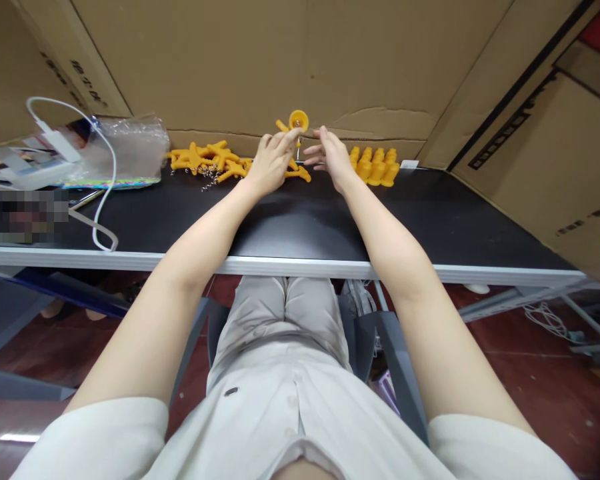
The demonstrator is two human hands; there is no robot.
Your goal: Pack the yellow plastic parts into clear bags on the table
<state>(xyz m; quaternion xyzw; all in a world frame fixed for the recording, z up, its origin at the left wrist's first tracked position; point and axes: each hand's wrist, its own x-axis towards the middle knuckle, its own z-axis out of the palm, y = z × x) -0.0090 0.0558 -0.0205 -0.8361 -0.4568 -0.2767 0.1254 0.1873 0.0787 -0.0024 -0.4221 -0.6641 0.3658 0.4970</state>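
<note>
- Two bare forearms run out from my white shirt over the table edge (pixel 300 267) to the far side of the black tabletop; nothing lies on the near strip between them.
- My left hand (pixel 269 162) is curled, thumb and forefinger tips pinched on the yellow plastic piece (pixel 297 122), which is held up off the table, in front of the cardboard wall (pixel 260 60).
- My right hand (pixel 331 157) sits just beside it, fingers loosely bent and closing toward the thin metal part hanging under that piece; I can't tell if it actually touches.
- Judgement: keep the left pinch firm and the piece steady, and let the right fingertips do the fine work. The parts are small, so a slip probably drops them into the pile.
- Pile of yellow star-shaped pieces (pixel 207 160) with small metal chains lies left of the hands, partly hidden behind the left one.
- Row of upright yellow pieces (pixel 377 167) stands right of the right hand, near the back edge.
- Far left: clear plastic bag (pixel 130 147), white charger cable (pixel 100 193), some printed cards.
</note>
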